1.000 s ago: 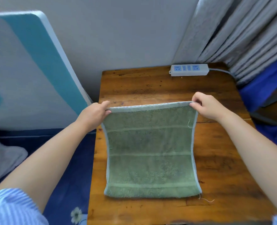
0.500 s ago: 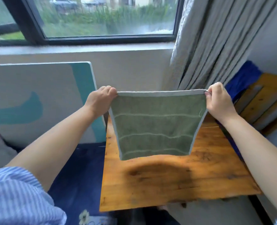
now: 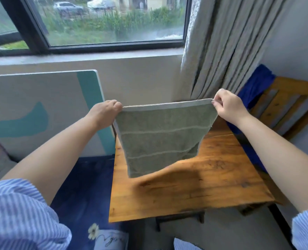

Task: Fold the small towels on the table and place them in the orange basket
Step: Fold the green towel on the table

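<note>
A small green towel (image 3: 160, 138) with pale stripes and a grey-blue hem hangs in the air above the wooden table (image 3: 203, 186). My left hand (image 3: 106, 110) grips its top left corner and my right hand (image 3: 229, 105) pinches its top right corner, stretching the top edge taut. The towel's lower edge swings free, slanted, with its left lower corner lowest. No orange basket is in view.
A window (image 3: 102, 22) and grey curtain (image 3: 218, 46) lie ahead. A white and teal board (image 3: 41, 109) leans at the left of the table. A wooden bench with blue cloth (image 3: 285, 109) stands to the right. Dark blue bedding (image 3: 81, 195) lies at the lower left.
Both hands have lifted the towel off the table into the air, and it now hangs clear with its bottom edge swinging. My view has tilted up toward the window.
</note>
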`<state>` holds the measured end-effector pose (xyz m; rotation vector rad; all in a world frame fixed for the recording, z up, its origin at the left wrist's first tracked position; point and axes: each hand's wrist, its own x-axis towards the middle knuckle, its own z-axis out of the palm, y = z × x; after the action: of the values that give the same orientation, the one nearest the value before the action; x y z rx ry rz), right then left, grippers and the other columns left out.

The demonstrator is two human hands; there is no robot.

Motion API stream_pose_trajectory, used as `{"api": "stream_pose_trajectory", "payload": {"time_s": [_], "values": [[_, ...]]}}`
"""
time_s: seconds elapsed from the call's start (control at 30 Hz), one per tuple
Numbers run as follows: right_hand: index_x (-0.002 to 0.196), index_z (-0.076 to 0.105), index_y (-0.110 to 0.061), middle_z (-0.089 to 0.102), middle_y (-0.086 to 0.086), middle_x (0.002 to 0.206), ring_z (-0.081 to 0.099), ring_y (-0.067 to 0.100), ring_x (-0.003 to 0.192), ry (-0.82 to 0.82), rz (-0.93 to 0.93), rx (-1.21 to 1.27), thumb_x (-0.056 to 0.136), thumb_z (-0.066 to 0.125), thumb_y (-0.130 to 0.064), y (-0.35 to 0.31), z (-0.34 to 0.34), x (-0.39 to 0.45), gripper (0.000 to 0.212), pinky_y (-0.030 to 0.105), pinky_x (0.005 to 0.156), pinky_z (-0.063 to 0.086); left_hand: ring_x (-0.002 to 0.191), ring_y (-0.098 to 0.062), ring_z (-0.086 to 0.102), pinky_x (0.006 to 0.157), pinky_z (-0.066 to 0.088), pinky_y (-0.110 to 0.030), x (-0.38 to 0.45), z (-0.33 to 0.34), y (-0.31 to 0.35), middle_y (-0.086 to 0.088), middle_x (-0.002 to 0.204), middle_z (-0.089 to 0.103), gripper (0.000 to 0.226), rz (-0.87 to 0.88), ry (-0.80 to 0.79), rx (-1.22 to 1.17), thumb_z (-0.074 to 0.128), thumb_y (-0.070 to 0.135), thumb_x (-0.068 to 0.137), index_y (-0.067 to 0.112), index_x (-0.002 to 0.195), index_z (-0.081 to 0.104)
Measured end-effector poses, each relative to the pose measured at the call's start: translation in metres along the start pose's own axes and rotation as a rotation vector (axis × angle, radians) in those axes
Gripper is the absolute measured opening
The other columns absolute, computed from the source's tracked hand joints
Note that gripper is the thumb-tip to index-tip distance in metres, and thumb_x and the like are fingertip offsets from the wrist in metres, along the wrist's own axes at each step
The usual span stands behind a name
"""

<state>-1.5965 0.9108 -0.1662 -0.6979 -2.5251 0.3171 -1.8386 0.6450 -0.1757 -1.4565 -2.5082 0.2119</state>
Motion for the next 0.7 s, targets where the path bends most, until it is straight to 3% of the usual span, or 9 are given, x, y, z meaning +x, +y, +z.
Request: {"api": "stream_pose_trajectory", "payload": {"time_s": [0.07, 0.17, 0.23, 0.3, 0.33, 0.4, 0.5, 0.63, 0.7], "values": [[0.096, 0.054, 0.006, 0.056, 0.021, 0.091, 0.05, 0.027, 0.073, -0.113, 0.008, 0.047, 0.091, 0.053, -0.007, 0.003, 0.001, 0.005, 0.014, 0.03, 0.061, 0.034, 0.112, -0.03, 0.054, 0.089, 0.043, -0.039, 0.001, 0.005, -0.001, -0.017, 0.118, 0.055, 0.028, 0.078, -0.025, 0.022, 0.037, 0.012, 0.099, -0.001, 0.119, 0.052], [0.102, 0.056, 0.002, 0.052, 0.016, 0.091, 0.057, 0.022, 0.056, -0.322, 0.064, 0.121, 0.092, 0.05, -0.005, 0.005, 0.008, 0.015, 0.014, 0.021, 0.044, 0.051, 0.114, -0.023, 0.053, 0.087, 0.044, -0.031, 0.005, 0.011, 0.001, -0.008, 0.12, 0.053, 0.027, 0.103, -0.136, 0.144, 0.035, 0.018, 0.101, 0.007, 0.119, 0.052], [0.104, 0.059, 0.005, 0.047, 0.015, 0.093, 0.065, 0.032, 0.072, -0.417, 0.045, 0.076, 0.091, 0.048, -0.001, 0.007, 0.021, 0.026, 0.018, 0.032, 0.064, 0.059, 0.114, -0.021, 0.053, 0.084, 0.047, -0.028, 0.013, 0.014, 0.004, -0.004, 0.12, 0.053, 0.024, 0.066, -0.187, 0.246, 0.037, 0.011, 0.099, 0.01, 0.117, 0.052], [0.107, 0.061, 0.007, 0.043, 0.016, 0.096, 0.059, 0.04, 0.094, -0.439, 0.021, -0.015, 0.089, 0.047, 0.002, 0.008, 0.035, 0.041, 0.023, 0.043, 0.087, 0.051, 0.115, -0.023, 0.052, 0.081, 0.047, -0.029, 0.025, 0.016, 0.005, -0.005, 0.12, 0.054, 0.026, -0.054, -0.212, 0.272, 0.04, 0.002, 0.094, 0.008, 0.116, 0.052], [0.109, 0.062, 0.007, 0.045, 0.019, 0.099, 0.055, 0.04, 0.101, -0.411, 0.025, -0.059, 0.089, 0.047, 0.003, 0.008, 0.041, 0.05, 0.025, 0.04, 0.094, 0.045, 0.115, -0.024, 0.052, 0.08, 0.047, -0.03, 0.032, 0.014, 0.006, -0.007, 0.12, 0.054, 0.028, -0.127, -0.211, 0.224, 0.042, -0.002, 0.091, 0.007, 0.116, 0.052], [0.11, 0.062, 0.005, 0.049, 0.025, 0.109, 0.052, 0.039, 0.106, -0.297, 0.051, -0.097, 0.088, 0.045, 0.003, 0.009, 0.051, 0.065, 0.028, 0.035, 0.092, 0.039, 0.11, -0.027, 0.054, 0.073, 0.046, -0.03, 0.046, 0.012, 0.009, -0.01, 0.116, 0.057, 0.029, -0.237, -0.181, 0.182, 0.05, -0.006, 0.085, 0.003, 0.111, 0.054], [0.108, 0.062, 0.004, 0.047, 0.024, 0.116, 0.052, 0.039, 0.103, -0.124, 0.136, -0.068, 0.088, 0.041, 0.004, 0.004, 0.056, 0.091, 0.029, 0.036, 0.085, 0.042, 0.089, -0.03, 0.062, 0.058, 0.044, -0.027, 0.067, 0.002, 0.004, -0.015, 0.094, 0.064, 0.029, -0.302, 0.082, 0.136, 0.07, -0.01, 0.066, -0.002, 0.092, 0.062], [0.104, 0.063, 0.007, 0.053, 0.024, 0.115, 0.051, 0.04, 0.105, 0.045, 0.109, -0.057, 0.084, 0.042, 0.006, -0.002, 0.06, 0.107, 0.03, 0.041, 0.081, 0.043, 0.11, -0.033, 0.048, 0.078, 0.043, -0.037, 0.079, -0.003, -0.004, -0.019, 0.116, 0.051, 0.029, -0.457, 0.002, -0.009, 0.043, -0.01, 0.084, -0.004, 0.112, 0.051], [0.095, 0.065, 0.009, 0.058, 0.027, 0.104, 0.052, 0.041, 0.102, 0.115, 0.012, -0.05, 0.08, 0.042, 0.007, 0.001, 0.065, 0.103, 0.028, 0.041, 0.079, 0.045, 0.087, -0.033, 0.059, 0.062, 0.048, -0.033, 0.073, 0.005, -0.007, -0.021, 0.093, 0.059, 0.028, -0.373, 0.128, 0.035, 0.064, -0.015, 0.064, -0.005, 0.09, 0.058]]}}
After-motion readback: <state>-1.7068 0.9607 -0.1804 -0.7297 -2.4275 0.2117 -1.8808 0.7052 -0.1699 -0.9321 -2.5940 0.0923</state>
